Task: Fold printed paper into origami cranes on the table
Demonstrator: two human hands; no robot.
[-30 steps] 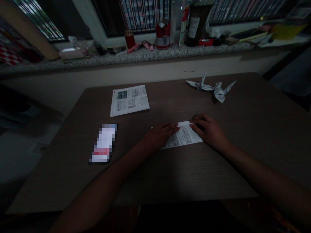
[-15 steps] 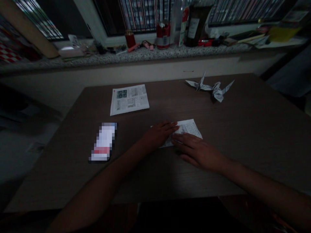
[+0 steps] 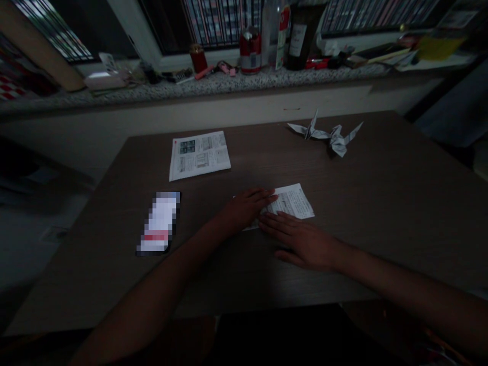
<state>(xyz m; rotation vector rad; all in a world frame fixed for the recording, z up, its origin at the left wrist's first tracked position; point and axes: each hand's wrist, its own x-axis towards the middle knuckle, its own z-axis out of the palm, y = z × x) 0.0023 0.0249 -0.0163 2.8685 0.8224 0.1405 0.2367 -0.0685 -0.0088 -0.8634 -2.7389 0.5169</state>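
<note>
Under a dim window, a granite sill crowded with small objects runs behind a brown worktop, and on this worktop we see a printed paper strip lying flat in front of the person, in the middle. Its long axis goes from left to right across the body, with the right end slightly farther away. Both hands touch it, so neither one is nearer in distance; what matters, in our judgement, is how they share it. The left hand lies over the left part, palm down, its fingers close together and pointing to the right. The right hand rests nearer to the body, flat, with fingers together and thumb apart, and its fingers cross the near long edge. Neither hand is clamped on anything. The right end lies uncovered, just beyond the right hand. Farther off we notice a folded newspaper, a phone and two paper cranes.
</note>
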